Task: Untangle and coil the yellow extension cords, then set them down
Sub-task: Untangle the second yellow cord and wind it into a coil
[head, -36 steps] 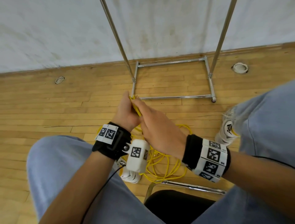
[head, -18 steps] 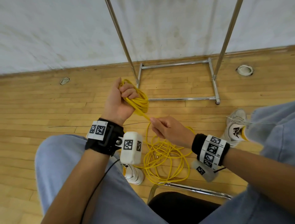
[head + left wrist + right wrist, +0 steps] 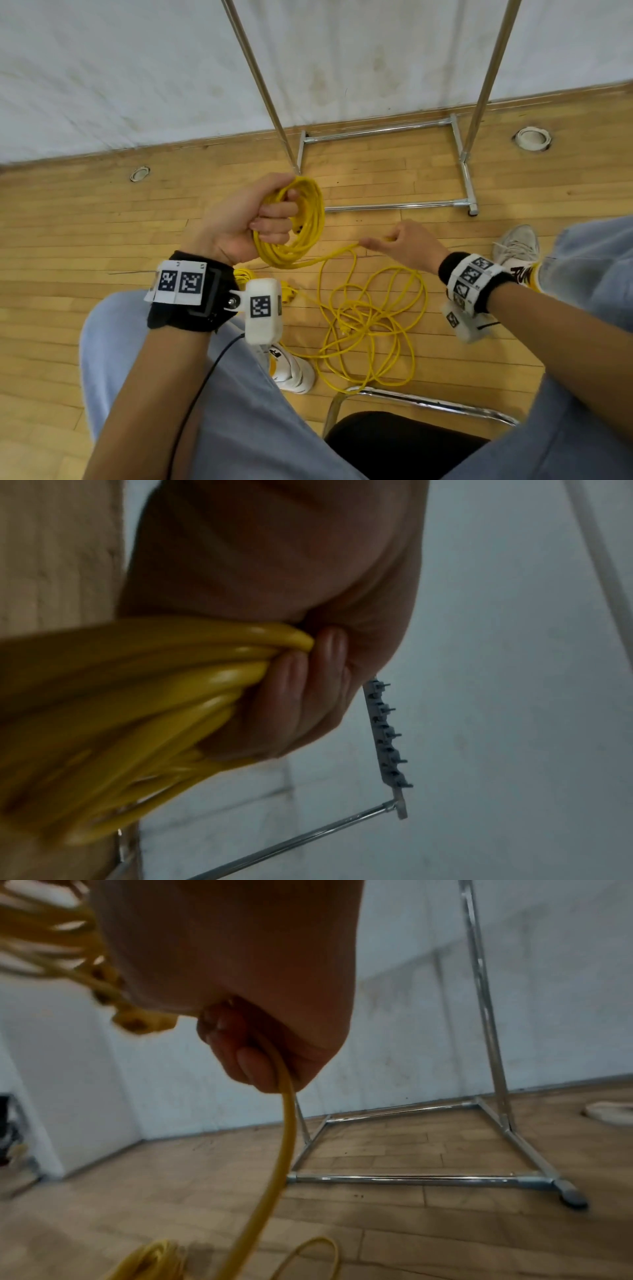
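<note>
Loose yellow cord [image 3: 373, 322] lies tangled on the wooden floor [image 3: 68, 240] between the person's feet. Right hand [image 3: 404, 245] grip: fingers pinch a single strand rising from that tangle. Left hand [image 3: 246, 219] grip: fingers curled round the coil [image 3: 305, 233], held above the floor. Metal rack [image 3: 462, 164] stands beyond, against the wall.

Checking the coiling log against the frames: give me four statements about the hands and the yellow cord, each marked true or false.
1. The left hand grips a coil of yellow cord. True.
2. The right hand is empty. False: its fingers curl round a cord strand leading from the coil.
3. All the cord is coiled. False: loose loops lie on the wooden floor.
4. A metal rack stands by the wall. True.
</note>
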